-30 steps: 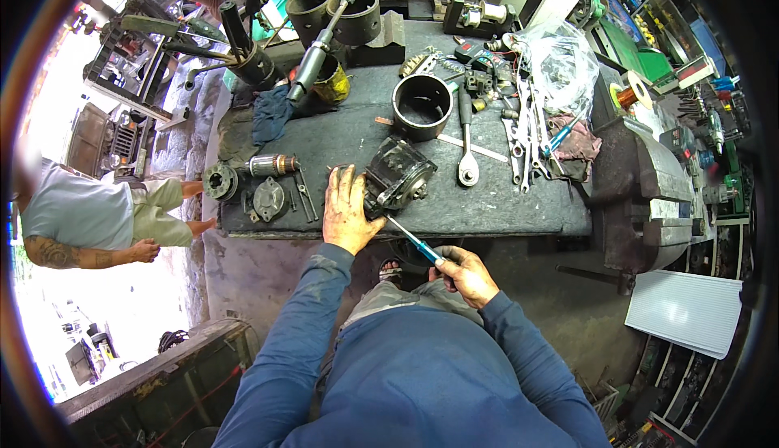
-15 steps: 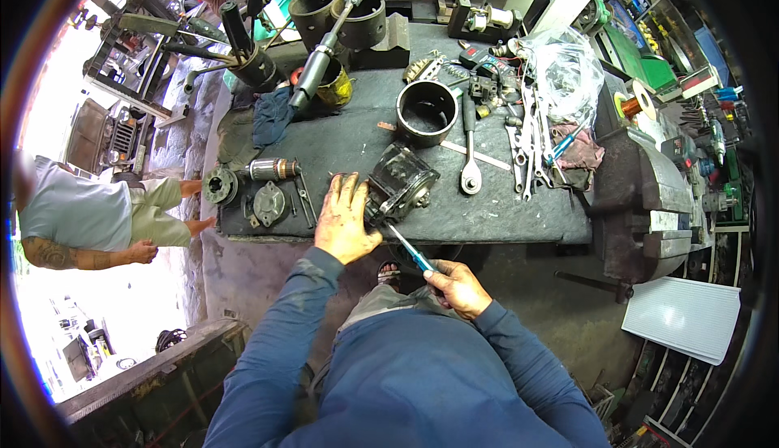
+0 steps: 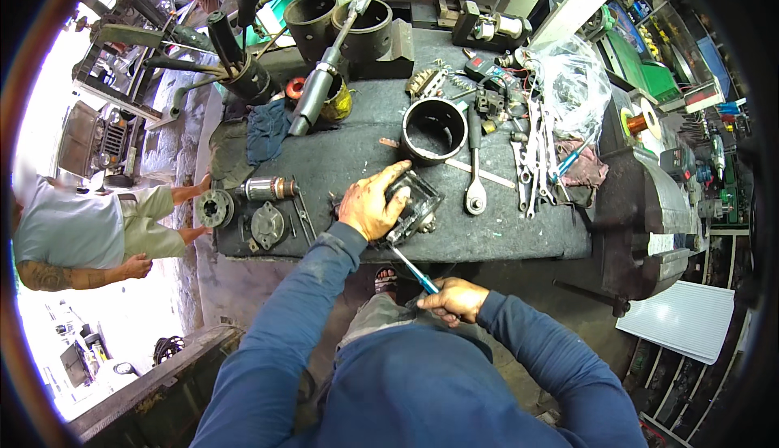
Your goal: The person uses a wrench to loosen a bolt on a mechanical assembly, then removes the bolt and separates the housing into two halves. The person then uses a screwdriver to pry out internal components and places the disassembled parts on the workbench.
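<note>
Left hand (image 3: 372, 203), fingers loosely extended, lies on a housing (image 3: 422, 198) near the surface's (image 3: 503, 233) front edge; right hand (image 3: 454, 302) grips a screwdriver (image 3: 427, 283).

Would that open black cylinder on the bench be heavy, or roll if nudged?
The black cylinder is probably heavy: its thick wall looks metal. Standing on end on the bench, it would likely slide rather than roll. Tipped over, its round body might roll.

Blue screwdriver handle (image 3: 426, 283), black housing (image 3: 421, 198), blue sleeves (image 3: 280, 334), pinkish-brown rag (image 3: 586, 174)
</note>
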Available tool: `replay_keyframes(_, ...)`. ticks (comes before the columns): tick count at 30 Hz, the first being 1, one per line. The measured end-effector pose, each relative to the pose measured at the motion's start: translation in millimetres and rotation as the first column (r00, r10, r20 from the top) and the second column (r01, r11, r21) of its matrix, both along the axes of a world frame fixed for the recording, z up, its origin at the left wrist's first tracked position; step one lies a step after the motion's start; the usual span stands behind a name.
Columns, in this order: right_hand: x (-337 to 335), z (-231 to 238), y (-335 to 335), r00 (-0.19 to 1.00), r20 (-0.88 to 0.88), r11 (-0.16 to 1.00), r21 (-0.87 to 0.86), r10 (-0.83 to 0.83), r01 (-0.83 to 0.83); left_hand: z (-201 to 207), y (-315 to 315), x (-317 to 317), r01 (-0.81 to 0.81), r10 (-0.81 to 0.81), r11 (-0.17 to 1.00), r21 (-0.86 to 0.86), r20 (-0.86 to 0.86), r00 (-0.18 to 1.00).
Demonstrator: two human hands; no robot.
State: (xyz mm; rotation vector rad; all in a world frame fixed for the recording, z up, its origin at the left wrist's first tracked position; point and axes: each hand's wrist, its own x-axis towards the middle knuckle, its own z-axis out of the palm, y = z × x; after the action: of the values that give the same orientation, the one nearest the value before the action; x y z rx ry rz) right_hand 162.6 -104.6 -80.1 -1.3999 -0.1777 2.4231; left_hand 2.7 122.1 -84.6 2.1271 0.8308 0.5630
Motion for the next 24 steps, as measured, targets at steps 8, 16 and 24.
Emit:
replay_keyframes(8, -17.1, -27.5, -10.9, 0.834, 0.545, 0.898, 0.325, 0.079, -0.298, 7.2, -3.9, 0.8, -0.078, 0.077, 0.997, -0.008, -0.059, 0.995)
replay_keyframes(16, -27.7, 15.2, 6.6, 0.481, 0.85, 0.827, 0.106, 0.212, -0.552, 9.3, 1.0, 9.4, -0.095, 0.091, 0.995, -0.014, -0.149, 0.985)
replay_keyframes(24, -10.5, 13.7, -11.5, 0.12, 0.993, 0.749, 0.09, -0.014, -0.657, 14.9, 1.1, 7.3, -0.086, 0.083, 0.996, -0.014, -0.144, 0.986)
